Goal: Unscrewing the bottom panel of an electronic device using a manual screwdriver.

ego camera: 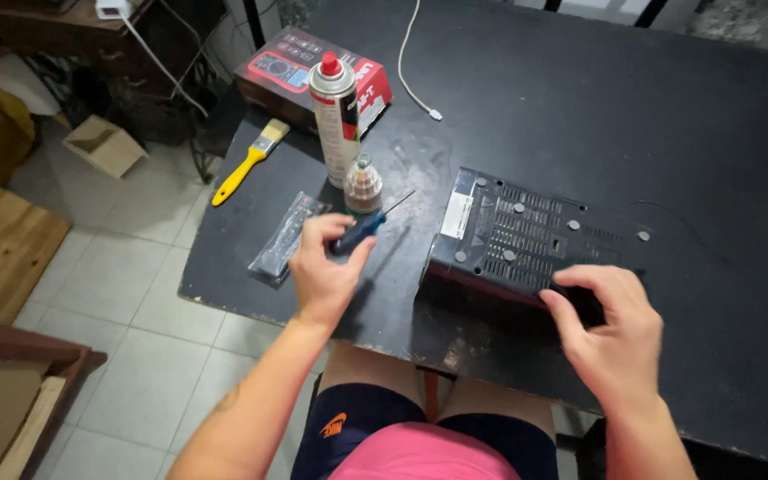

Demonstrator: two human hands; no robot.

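The black box (pixel 526 238) lies bottom up on the black table (pixel 668 133), right of centre and just beyond the near edge. Its long axis runs left to right, dropping a little toward the right, so it sits across the person's front. The right hand (pixel 610 331) is the nearer one: it touches the box at the near right corner, fingers curled over the edge, palm above the table. Whether it grips the box or merely steadies it, I cannot tell.

The underside shows rows of vent slots, several small round feet or screw spots, and a pale label at the left end. A reddish strip shows along the near side.

The left hand (pixel 326 267) is left of the box and apart from it, closed around a screwdriver (pixel 368 224) with a dark blue handle. The thin shaft points up and right, toward the box's far left corner, but does not reach it.

Just beyond that hand stand a small clear jar (pixel 363 185) and a tall spray can (pixel 336 116) with a red cap, with a red carton (pixel 290 67) behind. A plastic sleeve (pixel 284 236) lies just left of the hand, a yellow-handled brush (pixel 249 162) farther left. A white cable (pixel 410 71) trails across the far table.
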